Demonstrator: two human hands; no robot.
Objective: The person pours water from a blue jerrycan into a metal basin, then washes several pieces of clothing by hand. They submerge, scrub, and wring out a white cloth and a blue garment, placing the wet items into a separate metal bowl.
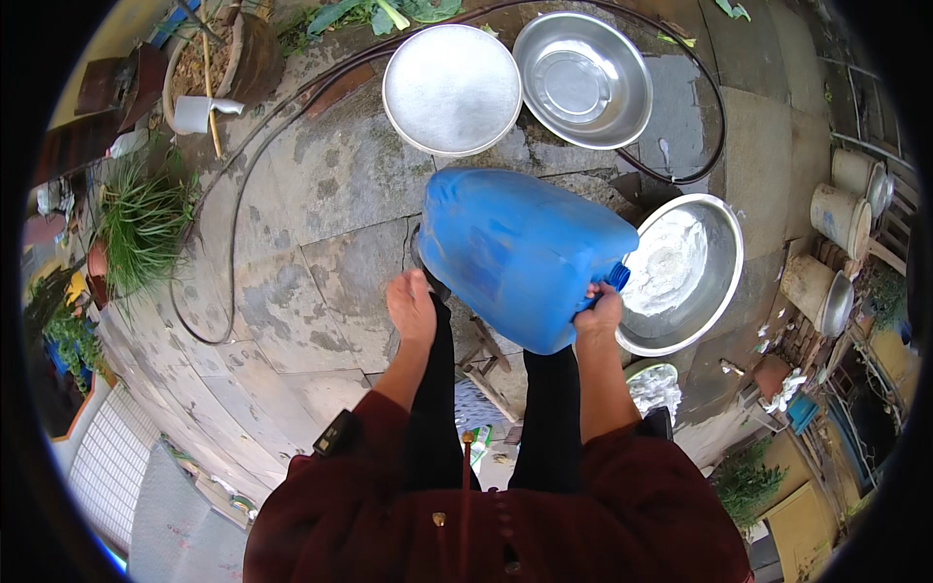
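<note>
A large blue plastic jerrycan (510, 240) lies tilted on its side before me, its uncapped threaded neck at the rim of a metal basin (731, 306) on the right. White matter (667, 262) covers part of that basin's bottom. My right hand (599, 310) grips the jerrycan's handle near the neck. At the jerrycan's lower left, my left hand (412, 304) is raised with nothing visible in it, fingers close together; contact with the jerrycan is not visible. Beyond the jerrycan stand a basin full of white foam (452, 87) and a shiny metal basin (576, 87) with no foam in it.
A dark hose (233, 277) loops over the stone paving (321, 197). Potted plants (142, 226) stand at left, buckets (838, 218) at right. A small wooden stool (492, 393) is between my legs. Beside my right forearm sits a dish with white material (654, 390).
</note>
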